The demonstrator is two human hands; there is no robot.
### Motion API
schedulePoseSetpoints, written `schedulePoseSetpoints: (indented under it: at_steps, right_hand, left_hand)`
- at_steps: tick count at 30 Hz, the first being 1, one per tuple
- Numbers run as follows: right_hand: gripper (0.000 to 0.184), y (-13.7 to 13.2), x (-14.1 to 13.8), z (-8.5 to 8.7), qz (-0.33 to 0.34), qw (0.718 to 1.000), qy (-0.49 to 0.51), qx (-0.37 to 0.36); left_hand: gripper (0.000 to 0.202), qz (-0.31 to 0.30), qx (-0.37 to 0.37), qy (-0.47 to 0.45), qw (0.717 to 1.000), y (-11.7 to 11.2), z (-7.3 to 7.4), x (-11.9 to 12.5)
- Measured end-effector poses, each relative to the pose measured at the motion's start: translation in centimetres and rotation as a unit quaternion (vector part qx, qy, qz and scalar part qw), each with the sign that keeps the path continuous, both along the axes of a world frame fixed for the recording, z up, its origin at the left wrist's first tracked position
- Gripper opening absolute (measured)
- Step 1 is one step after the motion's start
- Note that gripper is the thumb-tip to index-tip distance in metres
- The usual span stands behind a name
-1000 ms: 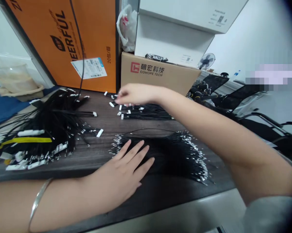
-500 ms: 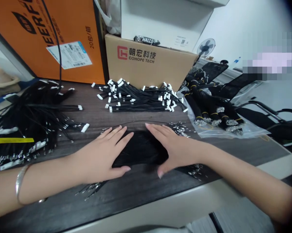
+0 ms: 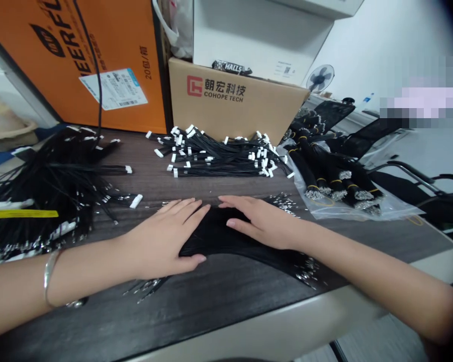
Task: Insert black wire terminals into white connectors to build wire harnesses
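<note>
The left hand [image 3: 162, 239] and right hand [image 3: 266, 223] lay flat and open, fingers spread, pressing on a loose bundle of thin black wires [image 3: 218, 236] near the front edge of the bench [image 3: 218, 301]. Small metal tips [image 3: 305, 266] fanned out at both ends of the bundle. The wires looked light and limp, likely to slide apart and snag at the tips, so the dark middle seemed the best place to gather them. Behind lay a pile of wires with white plugs [image 3: 218, 156].
</note>
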State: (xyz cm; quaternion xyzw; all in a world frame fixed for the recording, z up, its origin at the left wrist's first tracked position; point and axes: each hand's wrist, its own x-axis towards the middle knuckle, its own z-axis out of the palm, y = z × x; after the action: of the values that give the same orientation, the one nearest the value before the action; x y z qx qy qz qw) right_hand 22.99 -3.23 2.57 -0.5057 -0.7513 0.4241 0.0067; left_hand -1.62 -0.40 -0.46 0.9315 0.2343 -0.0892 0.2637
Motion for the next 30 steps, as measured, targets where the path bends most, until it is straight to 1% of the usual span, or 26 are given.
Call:
schedulePoseSetpoints:
  at_steps: [2,4,7,10,13,16,19,22,26,30]
  right_hand:
    - [0.041,1.4,0.2,-0.6,-0.004,1.000,-0.001,0.004]
    - [0.028,2.9,0.8,-1.4,0.004,1.000,0.004,-0.009]
    - [0.028,4.6,1.8,-2.1,0.026,0.997,0.019,-0.066]
    - [0.023,5.1,2.6,-2.2,0.007,0.994,0.031,-0.103]
    - [0.012,5.0,2.8,-2.1,-0.043,0.992,0.055,-0.109]
    - [0.011,5.0,2.9,-1.9,-0.127,0.982,0.095,-0.102]
    - [0.016,5.0,2.9,-1.3,-0.222,0.958,0.158,-0.093]
    - [0.021,4.4,2.6,-0.4,-0.292,0.926,0.218,-0.098]
    - [0.021,3.1,2.0,0.7,-0.333,0.901,0.250,-0.123]
    - [0.022,2.2,1.8,1.6,-0.351,0.891,0.256,-0.131]
  left_hand:
    - [0.083,0.005,-0.006,0.005,1.000,0.0,0.2,0.1]
    - [0.082,0.006,-0.005,0.003,1.000,-0.1,0.3,0.1]
    - [0.080,0.007,-0.004,-0.005,1.000,-0.2,0.2,-0.1]
    - [0.078,0.013,-0.002,-0.022,1.000,-0.3,0.1,-0.2]
    - [0.076,0.016,0.006,-0.037,0.999,-0.4,0.0,-0.1]
    - [0.076,0.015,0.008,-0.042,0.999,-0.4,0.0,-0.1]
    - [0.076,0.017,0.009,-0.046,0.999,-0.4,0.0,0.0]
    - [0.075,0.013,0.014,-0.046,0.999,-0.3,0.0,0.0]
    - [0.075,0.008,0.018,-0.039,0.999,-0.3,0.0,-0.1]
    - [0.075,0.009,0.021,-0.043,0.999,-0.3,0.0,-0.1]
